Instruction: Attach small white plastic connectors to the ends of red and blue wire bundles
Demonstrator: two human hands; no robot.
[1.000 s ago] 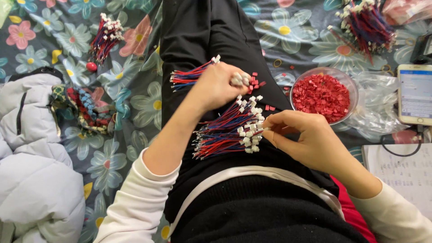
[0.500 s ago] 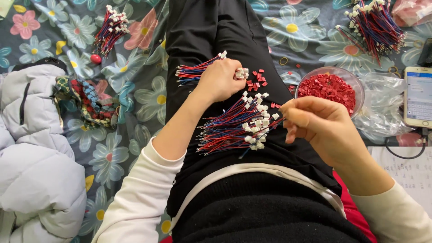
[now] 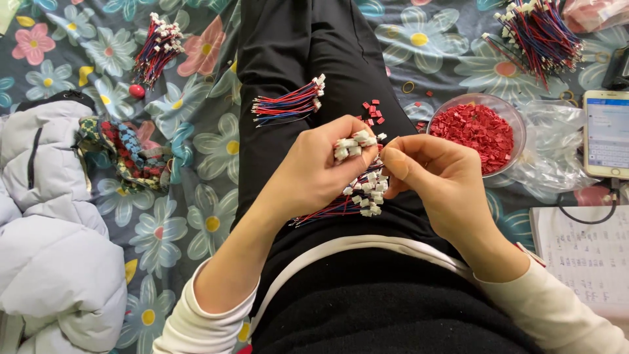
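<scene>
Left hand [image 3: 314, 170] is gripping wire bundle [image 3: 357, 190], white plugs pointing rightward; right hand [image 3: 436, 177], touching beside them, is pinching one plug.

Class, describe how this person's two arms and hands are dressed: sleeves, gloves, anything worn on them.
Both hands, left hand and right hand, are bare: no gloves, no rings visible. Each arm wears a cream long sleeve, pushed up the forearm on the left.

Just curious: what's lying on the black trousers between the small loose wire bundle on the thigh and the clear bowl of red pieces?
In the head view, a few loose red plastic pieces lie scattered on the black trousers there.
</scene>
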